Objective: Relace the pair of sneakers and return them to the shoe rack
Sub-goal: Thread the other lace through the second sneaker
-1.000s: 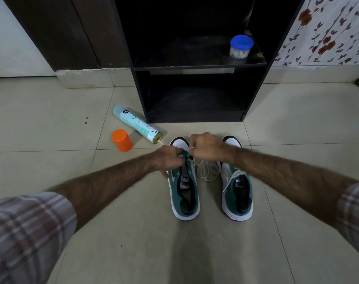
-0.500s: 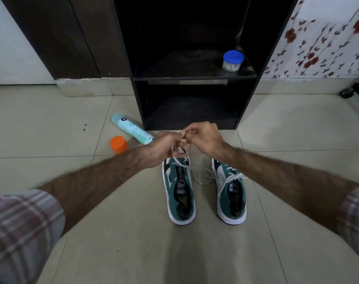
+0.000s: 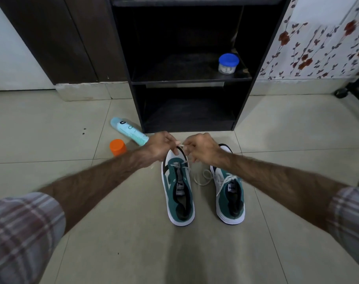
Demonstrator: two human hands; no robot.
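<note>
Both hands have drifted apart, left hand (image 3: pixel 161 147) and right hand (image 3: pixel 201 149) each pinching the white lace (image 3: pixel 181 144) above the left sneaker (image 3: pixel 179 191), floor-bound before the shoe rack (image 3: pixel 137 99).

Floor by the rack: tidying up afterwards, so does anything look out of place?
Yes. A light blue spray can lies on its side left of the shoe rack, with its orange cap off beside it.

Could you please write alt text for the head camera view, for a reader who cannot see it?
Both hands, left hand and right hand, pinch a white lace above the left sneaker on a tiled floor; the right sneaker stands beside it before a black shoe rack.
</note>
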